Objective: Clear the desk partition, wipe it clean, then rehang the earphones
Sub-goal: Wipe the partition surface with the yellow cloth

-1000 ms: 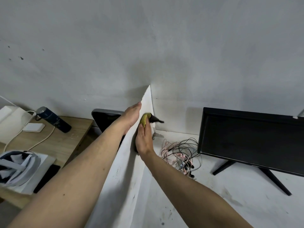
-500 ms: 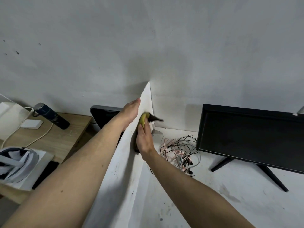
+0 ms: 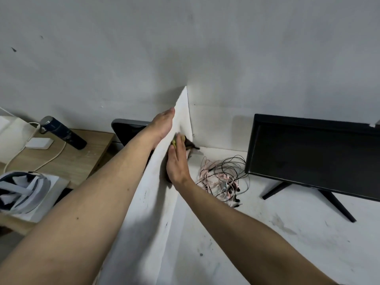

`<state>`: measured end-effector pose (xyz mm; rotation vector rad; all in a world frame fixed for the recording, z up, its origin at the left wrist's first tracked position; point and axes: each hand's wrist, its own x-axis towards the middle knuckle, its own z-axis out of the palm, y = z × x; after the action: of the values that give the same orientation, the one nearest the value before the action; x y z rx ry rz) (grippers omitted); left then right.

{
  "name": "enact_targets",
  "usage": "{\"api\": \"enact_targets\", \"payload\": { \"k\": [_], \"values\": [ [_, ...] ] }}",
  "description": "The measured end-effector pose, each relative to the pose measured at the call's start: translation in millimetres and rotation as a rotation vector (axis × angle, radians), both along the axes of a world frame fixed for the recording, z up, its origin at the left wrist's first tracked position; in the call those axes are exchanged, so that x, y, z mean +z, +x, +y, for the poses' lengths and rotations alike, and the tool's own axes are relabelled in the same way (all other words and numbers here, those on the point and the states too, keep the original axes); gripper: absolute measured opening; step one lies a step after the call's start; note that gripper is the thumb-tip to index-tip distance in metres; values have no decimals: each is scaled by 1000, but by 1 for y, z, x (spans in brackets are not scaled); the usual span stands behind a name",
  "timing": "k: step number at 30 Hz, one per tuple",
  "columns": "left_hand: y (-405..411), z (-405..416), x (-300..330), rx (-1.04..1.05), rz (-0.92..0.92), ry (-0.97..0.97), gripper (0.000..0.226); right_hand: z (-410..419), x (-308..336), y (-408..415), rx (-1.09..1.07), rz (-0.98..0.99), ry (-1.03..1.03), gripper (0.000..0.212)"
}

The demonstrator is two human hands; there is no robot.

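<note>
My left hand [image 3: 162, 125] sits on the top edge of the white partition [image 3: 148, 202], centre frame, fingers hidden behind it so I can't tell its grip. My right hand [image 3: 177, 161] is flat, fingers straight, pressing a yellow-and-dark cloth [image 3: 186, 141] against the partition's right face near the back corner. Earphones [image 3: 222, 177], a pink and black tangle, lie on the white desk [image 3: 267, 243] just right of my hand, left of the black monitor [image 3: 314, 153]. Dark bottle [image 3: 63, 132] on the wooden desk [image 3: 67, 159], left of frame.
</note>
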<state>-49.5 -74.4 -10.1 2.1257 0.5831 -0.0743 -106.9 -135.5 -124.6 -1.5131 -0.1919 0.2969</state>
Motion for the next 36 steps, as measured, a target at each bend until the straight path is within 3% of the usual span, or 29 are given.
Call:
{"api": "enact_targets", "payload": {
  "k": [4, 8, 11, 13, 16, 18, 20, 24, 31, 33, 36],
  "values": [
    [-1, 1, -1, 4, 10, 18, 54, -5, 5, -14, -36, -56, 84, 56],
    [-2, -1, 1, -6, 21, 5, 55, -4, -25, -15, -29, 191, 2, 54],
    [-3, -1, 1, 3, 16, -8, 55, -1, -19, -11, -22, 332, 90, 57],
    [-3, -1, 0, 11, 11, 3, 55, -1, -3, -5, 1, 264, 153, 61],
    [-1, -3, 0, 11, -2, 19, 54, -2, 16, -7, -27, -46, 167, 57],
    [-1, -2, -1, 5, 2, 24, 54, 0, 4, -15, -28, -149, 141, 58],
    [-2, -1, -1, 10, 9, 12, 55, 5, -23, -23, -24, -99, 97, 60],
    [-3, -1, 1, 25, 19, -10, 57, 5, -31, -17, 15, 205, 78, 62],
    [0, -3, -1, 14, 10, 11, 56, 3, 5, -9, -40, -160, 77, 60],
    [-1, -2, -1, 23, 0, 6, 55, 3, -17, -23, -17, -129, 52, 60],
    [-1, 0, -1, 21, 7, -9, 56, 1, -46, -34, 45, 73, 36, 62]
  ]
}}
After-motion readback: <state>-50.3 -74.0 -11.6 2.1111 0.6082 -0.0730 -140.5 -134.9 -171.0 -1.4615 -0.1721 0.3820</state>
